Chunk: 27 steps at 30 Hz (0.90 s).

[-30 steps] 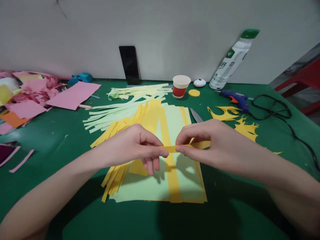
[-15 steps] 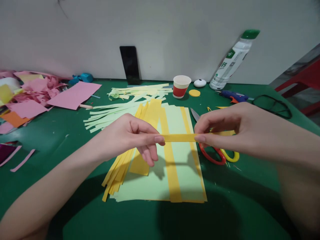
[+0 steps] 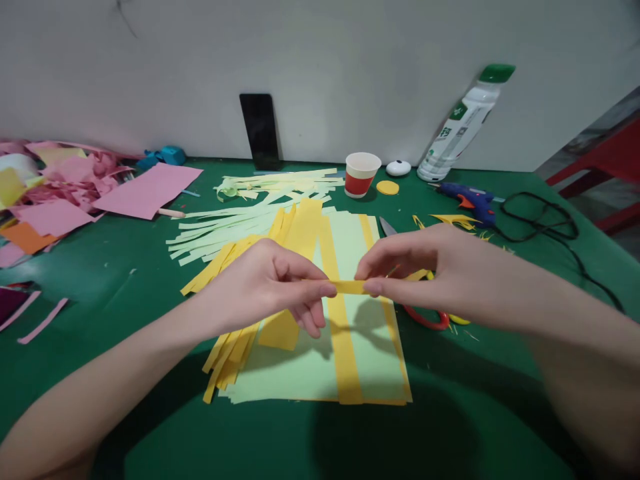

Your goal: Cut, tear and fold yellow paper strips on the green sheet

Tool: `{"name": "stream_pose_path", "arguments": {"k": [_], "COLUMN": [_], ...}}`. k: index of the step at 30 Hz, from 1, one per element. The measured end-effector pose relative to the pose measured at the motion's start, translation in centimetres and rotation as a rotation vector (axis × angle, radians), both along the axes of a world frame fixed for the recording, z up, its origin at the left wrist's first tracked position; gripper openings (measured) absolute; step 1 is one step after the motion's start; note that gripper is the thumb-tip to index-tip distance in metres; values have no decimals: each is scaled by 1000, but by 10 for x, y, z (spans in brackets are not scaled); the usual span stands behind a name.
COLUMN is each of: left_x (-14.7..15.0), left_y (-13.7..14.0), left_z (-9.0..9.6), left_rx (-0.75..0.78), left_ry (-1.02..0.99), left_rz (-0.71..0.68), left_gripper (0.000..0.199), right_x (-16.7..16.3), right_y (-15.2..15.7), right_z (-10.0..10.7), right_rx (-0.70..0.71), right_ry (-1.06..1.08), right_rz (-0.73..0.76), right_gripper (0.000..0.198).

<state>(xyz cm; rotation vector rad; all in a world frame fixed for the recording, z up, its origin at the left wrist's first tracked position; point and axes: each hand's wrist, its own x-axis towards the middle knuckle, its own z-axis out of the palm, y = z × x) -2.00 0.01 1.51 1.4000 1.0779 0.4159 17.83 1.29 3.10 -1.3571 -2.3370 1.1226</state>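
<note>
A narrow yellow paper strip (image 3: 349, 287) is stretched level between my two hands, above the paper pile. My left hand (image 3: 285, 283) pinches its left part between thumb and forefinger, the other fingers curled loosely below. At the strip's right part, my right hand (image 3: 415, 270) pinches with thumb and fingertips. Beneath lie light green sheets (image 3: 310, 373) with wider yellow strips across them. A fan of cut yellow strips (image 3: 227, 360) spreads under my left hand. Scissors with red and yellow handles (image 3: 427, 319) lie partly hidden behind my right hand.
Pale green strips (image 3: 210, 230) lie behind my left hand. Along the wall stand a phone (image 3: 260, 131), a paper cup (image 3: 360, 180) and a leaning bottle (image 3: 463, 127). A blue glue gun (image 3: 470, 201) with a black cable lies right. Pink paper (image 3: 150, 190) sits left.
My right hand has moved left and slightly down, closer to my left hand. The visible stretch of yellow strip between them is shorter. My left hand has shifted slightly right and down.
</note>
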Motion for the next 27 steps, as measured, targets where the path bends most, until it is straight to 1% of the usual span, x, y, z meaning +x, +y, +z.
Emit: {"name": "stream_pose_path", "arguments": {"k": [4, 9, 13, 16, 20, 24, 27], "left_x": [7, 10, 9, 5, -5, -16, -23], "left_y": [-6, -11, -10, -7, -2, 2, 4], "left_z": [1, -1, 1, 3, 6, 11, 14], "left_rx": [-9, 17, -35, -83, -85, -4, 61], "left_ry": [47, 69, 41, 9, -18, 13, 28], "left_rz": [-52, -59, -78, -69, -46, -37, -28], "left_gripper": [22, 21, 21, 20, 13, 13, 12], "right_x": [-13, -14, -11, -9, -4, 7, 19], "right_y": [-8, -9, -8, -8, -5, 2, 7], "right_z": [-4, -10, -11, -7, 3, 8, 9], "right_rx": [-40, -117, -272, -349, -331, -301, -300], "right_ry": [90, 125, 165, 147, 93, -7, -74], "right_rz": [26, 42, 77, 42, -1, -26, -22], "right_gripper": [15, 11, 9, 9, 9, 10, 14]}}
